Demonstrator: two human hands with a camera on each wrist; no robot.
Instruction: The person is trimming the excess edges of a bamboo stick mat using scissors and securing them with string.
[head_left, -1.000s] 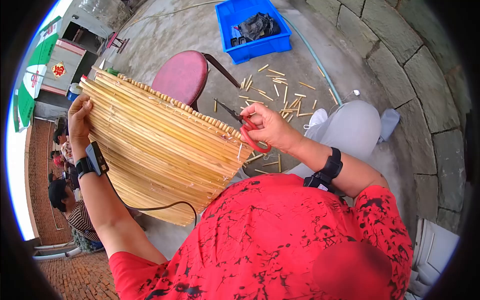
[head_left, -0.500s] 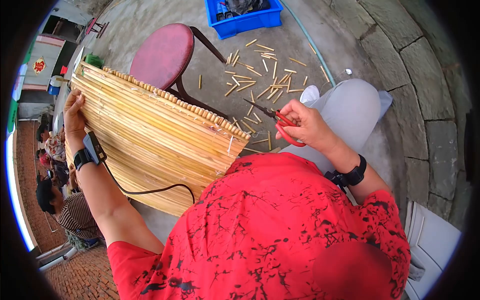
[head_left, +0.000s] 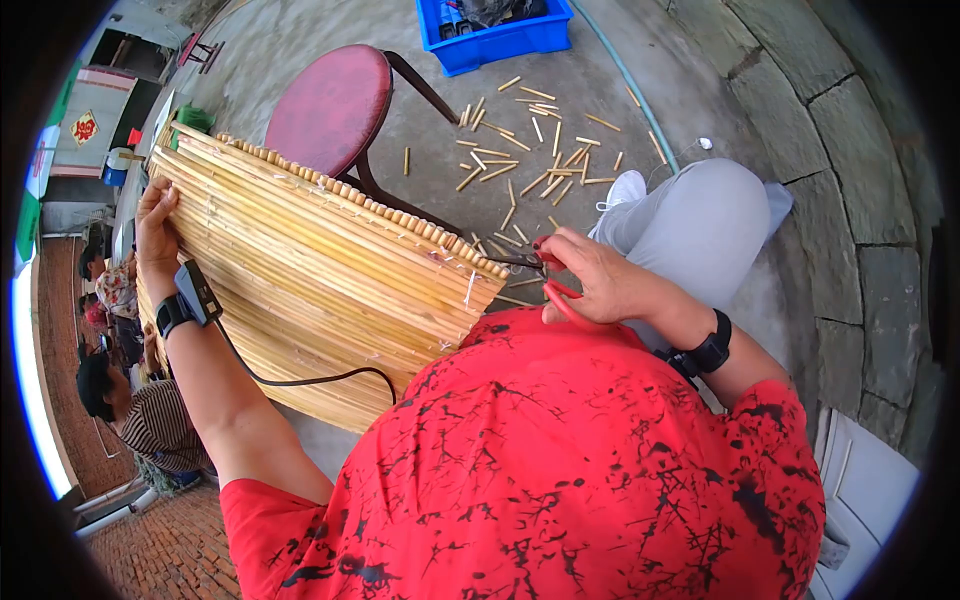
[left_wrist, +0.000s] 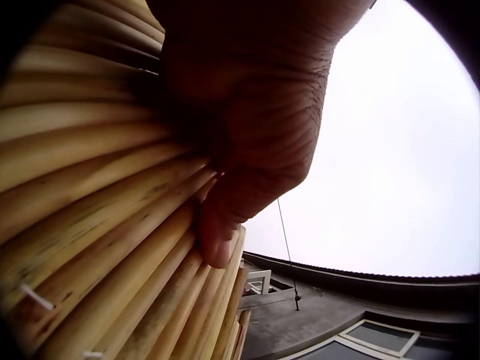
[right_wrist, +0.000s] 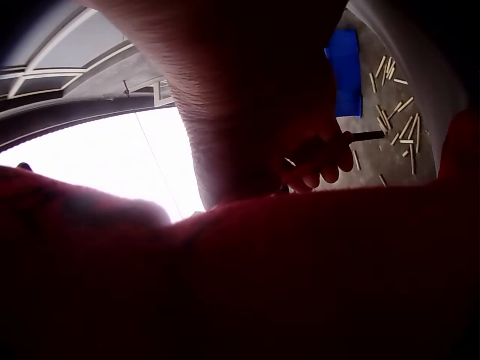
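A mat of pale yellow stalks point(head_left: 320, 265), tied with white string, is held up tilted across the lap. My left hand point(head_left: 157, 225) grips its far left edge; in the left wrist view a digit presses on the stalks point(left_wrist: 127, 217). My right hand point(head_left: 597, 282) holds red-handled scissors point(head_left: 568, 300) by the handles. Their dark blades lie at the right end of the mat's upper edge, close to the last stalk ends. In the right wrist view the right hand point(right_wrist: 255, 97) is dark, with a short dark piece of the scissors point(right_wrist: 367, 136) showing past the fingers.
Cut stalk pieces point(head_left: 550, 180) are scattered over the concrete floor. A round red stool point(head_left: 330, 110) stands just beyond the mat, and a blue crate point(head_left: 500, 50) lies behind it. A hose point(head_left: 625, 75) runs along the right. People point(head_left: 160, 430) sit at the far left.
The scissors first swung right, away from the mat, with their blades pointing out; now they are back left at its corner. The left hand keeps its grip on the mat.
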